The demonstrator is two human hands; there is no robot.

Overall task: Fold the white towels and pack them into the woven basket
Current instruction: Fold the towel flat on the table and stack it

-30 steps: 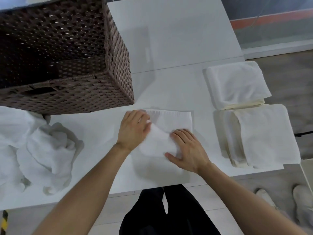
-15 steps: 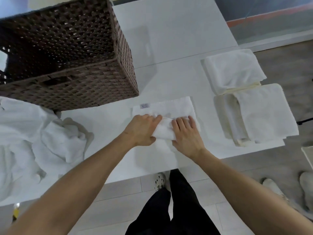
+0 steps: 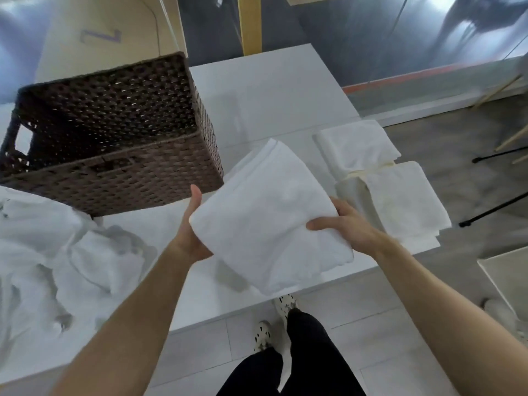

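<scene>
White table point(image 3: 271, 104): fills the middle of the view, with grey floor tiles point(image 3: 371, 338) below its near edge.
Change: half a second ago the folded towel lay flat on the table under both hands. Now it is lifted clear of the surface.
Woven basket point(image 3: 128, 181): dark brown, upright on the table's far left. Its inside shows only its own weave and a handle cut-out in the left wall.
Loose towels point(image 3: 57, 252): a crumpled white heap on the table's left, just in front of the basket.
Folded towel point(image 3: 271, 218): a thick white rectangle held in the air between the hands, tilted, just right of the basket's near corner.
Folded stacks: two piles at the table's right edge, far stack point(image 3: 360, 144) and near stack point(image 3: 400, 201), touching each other.
Left hand point(image 3: 191, 224): cupped against the towel's left edge, thumb pointing up beside it.
Right hand point(image 3: 345, 224): clamped on the towel's right edge, thumb lying across the top.
</scene>
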